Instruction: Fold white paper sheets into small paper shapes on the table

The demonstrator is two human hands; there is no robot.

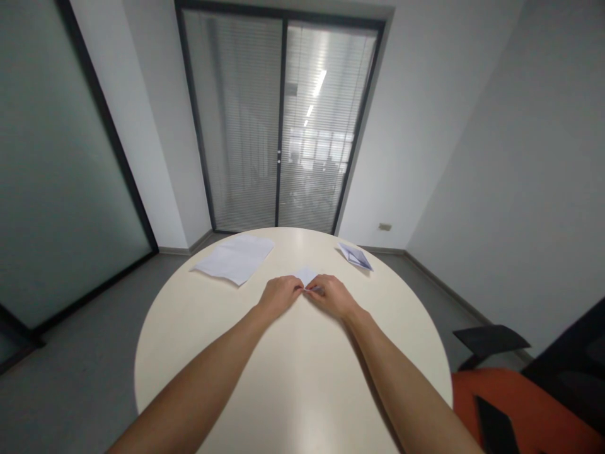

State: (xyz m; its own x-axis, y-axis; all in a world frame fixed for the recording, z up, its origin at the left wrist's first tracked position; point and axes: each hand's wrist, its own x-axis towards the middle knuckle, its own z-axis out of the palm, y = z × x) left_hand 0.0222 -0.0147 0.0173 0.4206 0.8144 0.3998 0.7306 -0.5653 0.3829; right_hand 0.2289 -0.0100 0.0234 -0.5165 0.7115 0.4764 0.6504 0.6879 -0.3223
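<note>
A small piece of white paper (305, 273) lies near the middle of the round table, its near edge between my hands. My left hand (282, 294) pinches that edge from the left. From the right, my right hand (331, 294) pinches the same paper, the fingertips of both hands almost meeting. The fingers hide much of the near part, so its full shape cannot be made out.
White sheets of paper (235, 257) lie at the table's back left. A folded paper (355, 256) with a darker printed area sits at the back right. The cream round table (293, 378) has an orange chair (510, 403) with black armrests at its right.
</note>
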